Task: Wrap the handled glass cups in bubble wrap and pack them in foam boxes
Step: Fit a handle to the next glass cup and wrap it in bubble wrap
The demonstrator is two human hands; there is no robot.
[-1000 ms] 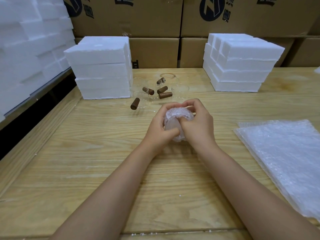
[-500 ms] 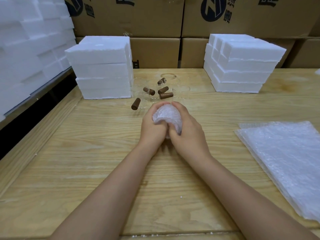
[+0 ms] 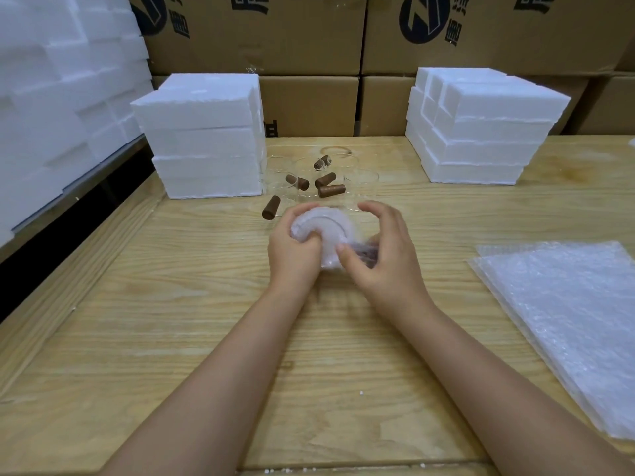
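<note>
Head view: left hand (image 3: 293, 250) clenches the wrapped cup (image 3: 323, 231) low over the mid-worktop (image 3: 171, 304), right hand (image 3: 385, 249) cupped round its other side, thumb on the wrap. One cup nearly bundled, I'd say. Bare glass cups (image 3: 331, 190) wait behind, foam boxes (image 3: 206, 139) stacked, bubble wrap sheets (image 3: 567, 310) at right. Boxing not yet begun.

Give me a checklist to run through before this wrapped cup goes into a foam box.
1. Left hand grips the wrapped cup: ok.
2. Right hand curled round it, thumb on the wrap: ok.
3. Wrap closed all round: cannot tell, hands hide part.
4. Foam box open and ready: not ok; left foam stack and right foam stack show no open box.
5. Unwrapped cups clear of the hands: not ok, they stand just behind.
6. Bubble wrap sheets at right: ok.
</note>
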